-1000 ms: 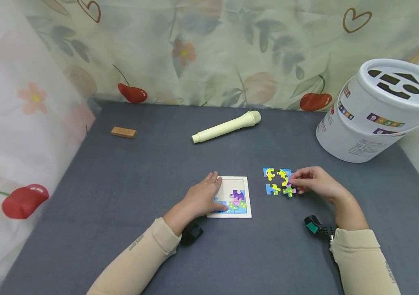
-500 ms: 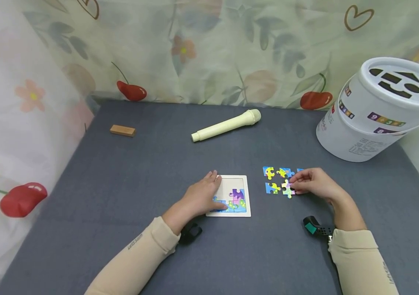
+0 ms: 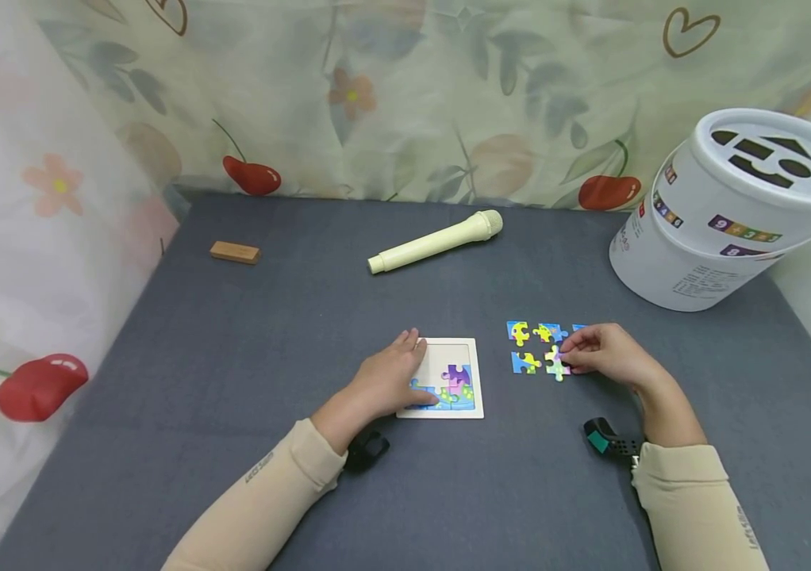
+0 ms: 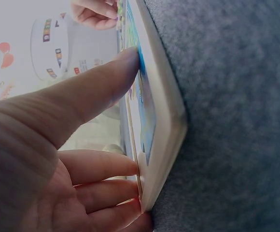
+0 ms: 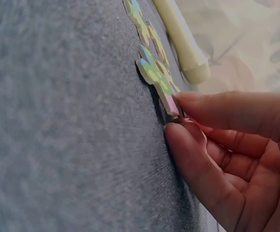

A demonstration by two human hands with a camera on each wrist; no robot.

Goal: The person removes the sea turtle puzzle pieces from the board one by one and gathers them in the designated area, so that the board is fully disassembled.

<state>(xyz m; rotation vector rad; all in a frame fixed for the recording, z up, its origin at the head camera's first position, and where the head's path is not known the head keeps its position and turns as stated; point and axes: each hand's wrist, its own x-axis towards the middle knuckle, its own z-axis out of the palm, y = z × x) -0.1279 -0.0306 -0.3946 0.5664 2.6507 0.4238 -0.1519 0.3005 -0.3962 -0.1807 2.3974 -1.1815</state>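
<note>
My left hand (image 3: 387, 381) rests over the left side of a small white puzzle tray (image 3: 480, 400). Its thumb presses on the blue puzzle pieces along the near edge, and its other fingers lie extended at the tray's left side. A purple puzzle piece (image 3: 457, 374) shows in the tray's right part. To the right, my right hand (image 3: 609, 353) pinches a green and pink puzzle piece (image 5: 160, 83) by its edge between thumb and finger, close over the table. Beside it lie a blue and yellow corner piece (image 3: 517, 331) and several other loose pieces.
A cream toy microphone (image 3: 434, 244) lies farther back. At the back left is a small wooden block (image 3: 235, 252). A large white bucket (image 3: 691, 270) with shape holes in its lid stands at the back right. Floral curtains hang behind the dark table (image 3: 270, 341).
My right hand has shifted slightly, and the green and pink piece in it has turned so its face looks paler. A blue piece now shows behind the fingers. My left hand stays in place.
</note>
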